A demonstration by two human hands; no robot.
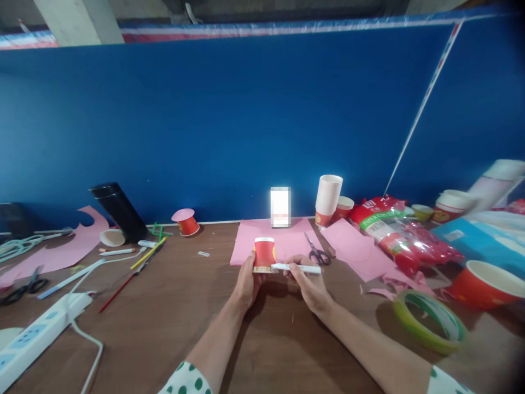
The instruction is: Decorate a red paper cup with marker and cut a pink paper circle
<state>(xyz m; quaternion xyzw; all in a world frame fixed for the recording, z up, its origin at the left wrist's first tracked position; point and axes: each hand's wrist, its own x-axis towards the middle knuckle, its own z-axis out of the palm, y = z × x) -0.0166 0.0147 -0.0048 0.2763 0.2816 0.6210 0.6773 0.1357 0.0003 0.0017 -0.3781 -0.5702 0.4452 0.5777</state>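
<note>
My left hand (246, 282) grips a small red paper cup (264, 251) from its left side, above the brown table. The cup has a white edge at the top, yellow marks at its sides and a patterned band low down. A white pen (301, 268) lies across the fingers of my right hand (311, 287), its tip at the cup's lower right. Whether the tip touches the cup I cannot tell. Behind the cup are pink paper sheets (250, 235) and dark-handled scissors (318, 253). A phone (281, 219) with a bright screen stands at the sheets' back edge.
Left: a power strip (45, 331) with cable, a black bottle (118, 210) and a red cup with a pink disc (185, 221). Right: stacked white cups (328, 197), a red cup bag (394, 230) and green tape (429, 322). A blue partition (225, 120) closes the back.
</note>
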